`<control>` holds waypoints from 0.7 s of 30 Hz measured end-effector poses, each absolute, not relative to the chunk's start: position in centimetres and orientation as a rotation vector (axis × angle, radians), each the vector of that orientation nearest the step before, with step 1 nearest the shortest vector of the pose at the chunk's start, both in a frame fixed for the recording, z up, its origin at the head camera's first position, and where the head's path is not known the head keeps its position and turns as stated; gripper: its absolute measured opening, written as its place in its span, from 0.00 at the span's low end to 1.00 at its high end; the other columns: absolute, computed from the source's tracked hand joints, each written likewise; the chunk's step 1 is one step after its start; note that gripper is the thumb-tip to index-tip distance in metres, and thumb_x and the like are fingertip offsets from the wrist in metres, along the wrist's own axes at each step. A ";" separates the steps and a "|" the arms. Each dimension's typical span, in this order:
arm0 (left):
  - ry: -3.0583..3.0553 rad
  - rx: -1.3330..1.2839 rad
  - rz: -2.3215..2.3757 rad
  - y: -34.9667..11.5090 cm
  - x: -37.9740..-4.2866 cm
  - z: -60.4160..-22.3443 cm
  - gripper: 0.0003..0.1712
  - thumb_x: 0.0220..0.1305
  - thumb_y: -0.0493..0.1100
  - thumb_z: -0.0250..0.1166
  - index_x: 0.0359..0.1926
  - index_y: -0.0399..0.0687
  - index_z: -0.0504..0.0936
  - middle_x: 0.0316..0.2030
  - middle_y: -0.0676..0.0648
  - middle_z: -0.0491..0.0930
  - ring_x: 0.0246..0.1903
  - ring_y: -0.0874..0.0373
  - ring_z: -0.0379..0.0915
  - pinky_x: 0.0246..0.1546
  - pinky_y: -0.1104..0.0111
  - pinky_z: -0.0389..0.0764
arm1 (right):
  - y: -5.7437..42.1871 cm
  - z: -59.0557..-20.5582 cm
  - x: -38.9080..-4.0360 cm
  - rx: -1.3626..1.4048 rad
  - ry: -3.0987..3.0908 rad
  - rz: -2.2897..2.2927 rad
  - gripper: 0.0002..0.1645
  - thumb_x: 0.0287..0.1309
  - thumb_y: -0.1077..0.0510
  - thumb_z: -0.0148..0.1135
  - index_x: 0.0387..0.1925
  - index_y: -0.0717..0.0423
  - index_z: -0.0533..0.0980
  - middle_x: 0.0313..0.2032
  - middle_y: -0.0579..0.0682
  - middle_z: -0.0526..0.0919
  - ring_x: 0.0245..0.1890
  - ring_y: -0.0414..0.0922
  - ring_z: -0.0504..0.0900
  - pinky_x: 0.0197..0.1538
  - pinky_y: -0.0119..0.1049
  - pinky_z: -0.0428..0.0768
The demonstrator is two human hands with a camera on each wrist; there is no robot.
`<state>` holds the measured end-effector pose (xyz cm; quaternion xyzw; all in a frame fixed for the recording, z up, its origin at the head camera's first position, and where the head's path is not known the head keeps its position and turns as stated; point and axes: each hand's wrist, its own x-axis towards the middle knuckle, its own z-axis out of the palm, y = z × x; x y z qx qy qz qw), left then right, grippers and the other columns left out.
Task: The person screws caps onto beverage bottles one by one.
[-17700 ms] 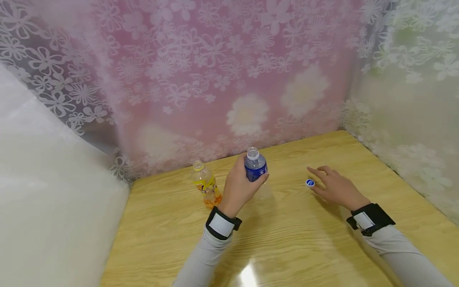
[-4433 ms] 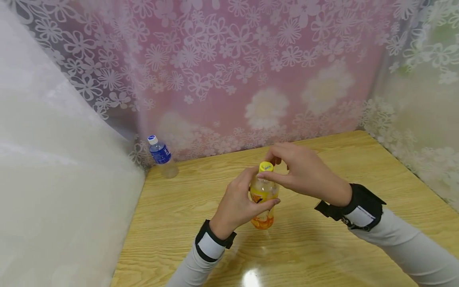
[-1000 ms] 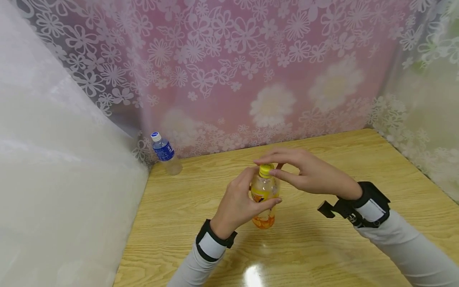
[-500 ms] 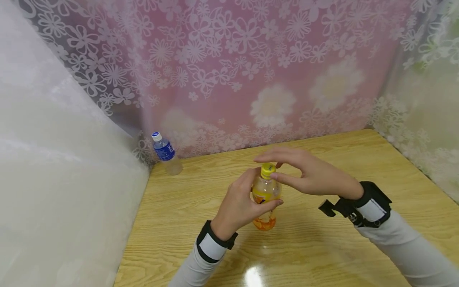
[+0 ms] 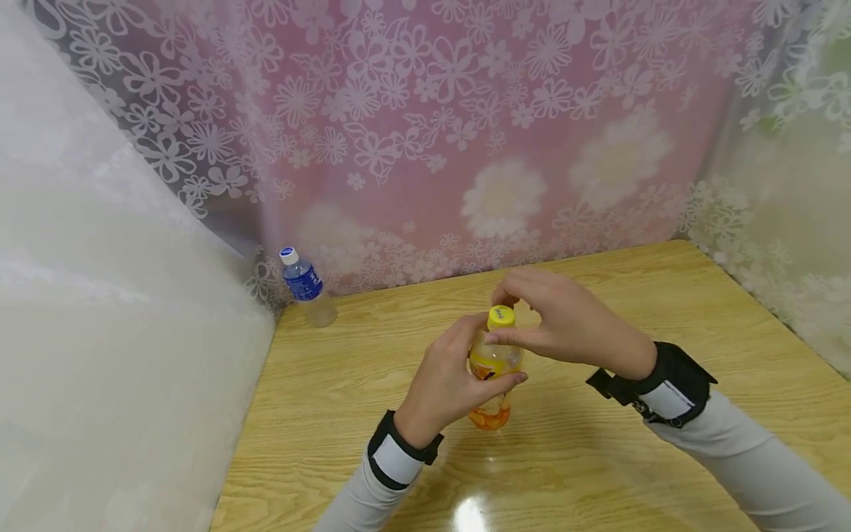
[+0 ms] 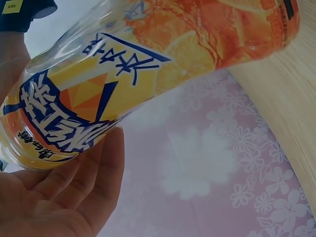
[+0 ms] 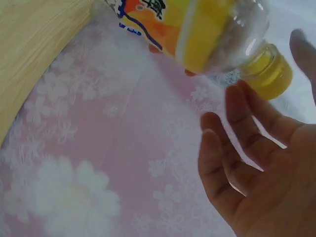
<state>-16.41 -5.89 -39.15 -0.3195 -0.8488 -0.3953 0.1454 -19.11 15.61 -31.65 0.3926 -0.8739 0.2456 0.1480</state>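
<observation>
A clear plastic drink bottle [image 5: 495, 363] with a yellow and orange label stands upright on the table. The left hand [image 5: 442, 377] grips it round the upper body, thumb across the near side. The left wrist view shows the label of the iced-tea bottle [image 6: 98, 98] close up. On its neck sits a yellow bottle cap [image 5: 501, 317], which the right hand [image 5: 558, 314] holds between the thumb, in front, and curled fingers behind. In the right wrist view, fingertips lie near the yellow cap [image 7: 271, 76].
A second bottle [image 5: 306, 284], with blue label and white cap, stands at the table's back left. The wooden table [image 5: 346, 391] meets a pink flowered curtain [image 5: 399, 185] behind and a pale sheet [image 5: 133, 332] at left.
Since half a second ago, the right thumb has swung left across the cap's front and the fingers have curled behind it. Long before, the bottle stood uncapped and the left hand held the blue-labelled one.
</observation>
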 end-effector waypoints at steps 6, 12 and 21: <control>-2.442 -0.925 -1.130 -6.0 -16.5 -38.9 0.46 0.56 0.55 0.82 0.71 0.50 0.71 0.56 0.50 0.82 0.46 0.61 0.86 0.42 0.74 0.87 | 16.8 -31.3 -19.2 1.370 -2.532 0.890 0.29 0.71 0.53 0.68 0.70 0.43 0.73 0.64 0.42 0.79 0.53 0.36 0.79 0.51 0.38 0.84; -2.436 -0.938 -1.138 -6.1 -16.5 -39.0 0.46 0.56 0.55 0.82 0.71 0.51 0.71 0.57 0.50 0.82 0.49 0.61 0.85 0.44 0.72 0.87 | 17.6 -30.8 -19.4 1.509 -2.502 0.923 0.30 0.74 0.65 0.60 0.72 0.42 0.73 0.69 0.43 0.77 0.69 0.43 0.76 0.63 0.43 0.83; -2.451 -0.926 -1.137 -6.0 -16.4 -39.0 0.44 0.57 0.58 0.81 0.70 0.53 0.72 0.55 0.52 0.81 0.44 0.63 0.85 0.38 0.79 0.84 | 16.3 -31.3 -19.6 1.241 -2.529 0.780 0.13 0.64 0.49 0.74 0.47 0.40 0.80 0.43 0.35 0.80 0.44 0.35 0.75 0.45 0.36 0.78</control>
